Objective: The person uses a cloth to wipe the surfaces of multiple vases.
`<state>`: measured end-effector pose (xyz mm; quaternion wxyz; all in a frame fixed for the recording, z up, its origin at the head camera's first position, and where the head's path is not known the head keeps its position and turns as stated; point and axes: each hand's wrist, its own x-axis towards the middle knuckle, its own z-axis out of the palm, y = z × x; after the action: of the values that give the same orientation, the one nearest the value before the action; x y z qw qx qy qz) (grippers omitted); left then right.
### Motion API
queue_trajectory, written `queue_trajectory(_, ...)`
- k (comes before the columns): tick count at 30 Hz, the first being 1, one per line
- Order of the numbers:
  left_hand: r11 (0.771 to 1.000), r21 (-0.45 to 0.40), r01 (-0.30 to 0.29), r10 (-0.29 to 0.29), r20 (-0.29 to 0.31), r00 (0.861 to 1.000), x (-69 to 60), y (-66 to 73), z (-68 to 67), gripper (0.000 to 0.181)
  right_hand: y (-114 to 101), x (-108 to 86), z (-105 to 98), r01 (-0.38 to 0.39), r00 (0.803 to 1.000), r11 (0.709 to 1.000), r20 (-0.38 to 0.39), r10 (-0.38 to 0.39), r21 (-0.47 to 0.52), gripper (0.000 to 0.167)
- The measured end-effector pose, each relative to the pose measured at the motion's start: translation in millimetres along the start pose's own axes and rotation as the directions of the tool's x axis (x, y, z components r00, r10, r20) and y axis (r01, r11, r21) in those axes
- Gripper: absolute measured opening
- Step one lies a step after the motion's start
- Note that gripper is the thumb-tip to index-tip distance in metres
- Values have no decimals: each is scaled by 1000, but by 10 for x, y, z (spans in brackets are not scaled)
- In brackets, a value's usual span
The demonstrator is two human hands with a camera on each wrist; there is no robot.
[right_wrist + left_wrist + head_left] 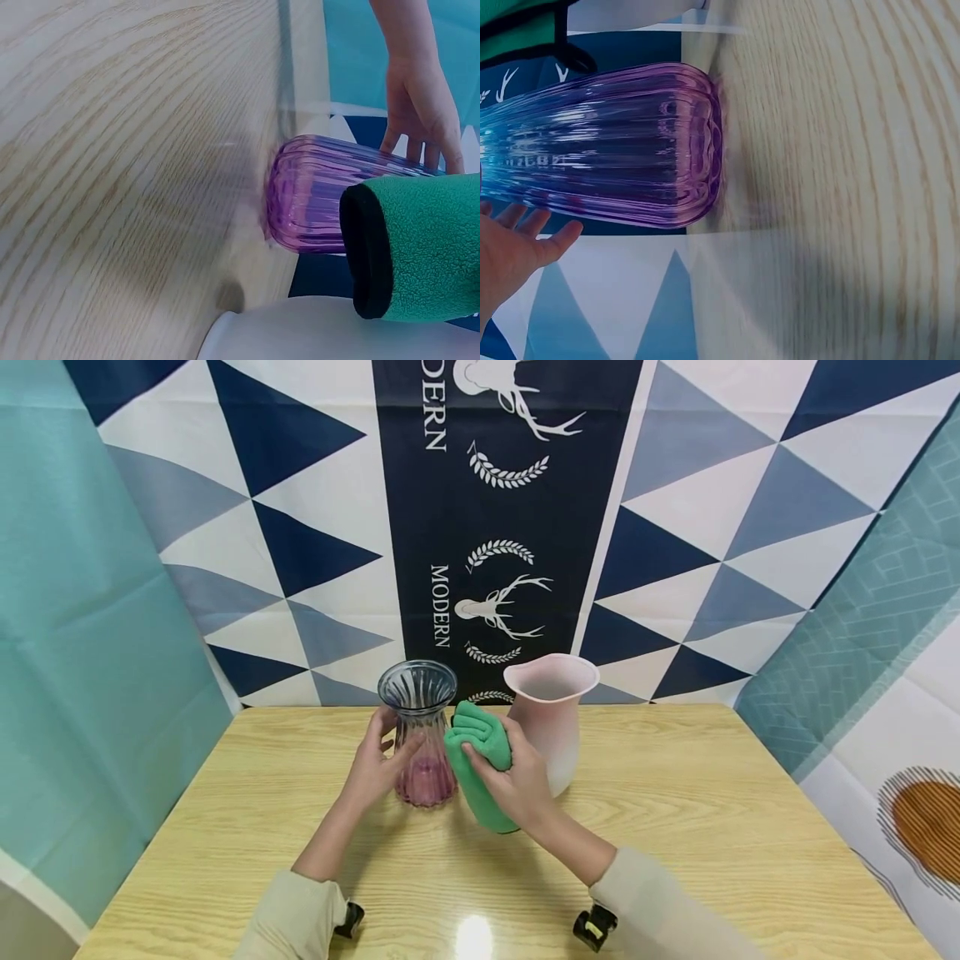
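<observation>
A ribbed glass vase (426, 768), blue-grey at its flared rim and pink-purple at its base, stands upright on the table. My left hand (380, 766) is around its upper body from the left, thumb across the front, the other fingers at the side and partly hidden. The left wrist view shows the little finger of that hand (517, 251) apart from the glass. In my right hand (525, 777) is a rolled green towel (478, 739) with dark edging, gripped with the thumb on its front. The towel is beside the glass vase; in the right wrist view it overlaps the vase (311, 195).
A pink-and-white vase (558, 735) with a wavy rim stands upright just right of the towel, partly behind my right hand. The wooden table (675, 827) ends at a patterned cloth backdrop (322, 560), and teal cloth (82, 635) hangs at the left.
</observation>
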<state>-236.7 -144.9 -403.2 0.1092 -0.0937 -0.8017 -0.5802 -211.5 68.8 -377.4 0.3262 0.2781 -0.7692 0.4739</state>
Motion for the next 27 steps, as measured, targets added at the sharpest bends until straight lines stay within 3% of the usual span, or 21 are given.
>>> queue_trajectory(9, 999, -36, -3, 3, -3, 1000, 13, -33, 15, 68, 27, 22, 145, -107, 994, 994, 14, 107, -18, 49)
queue_trajectory(19, 1000, 3, 6, -6, 48, 999, 43, -23, -18, 66, 92, 16, 287, -252, 967, 966, -5, 253, 58, 51)
queue_trajectory(27, 1000, 25, -4, 2, 75, 997, 65, -43, -31, 62, 110, 21, 355, -324, 945, 944, 65, 321, 52, 73)
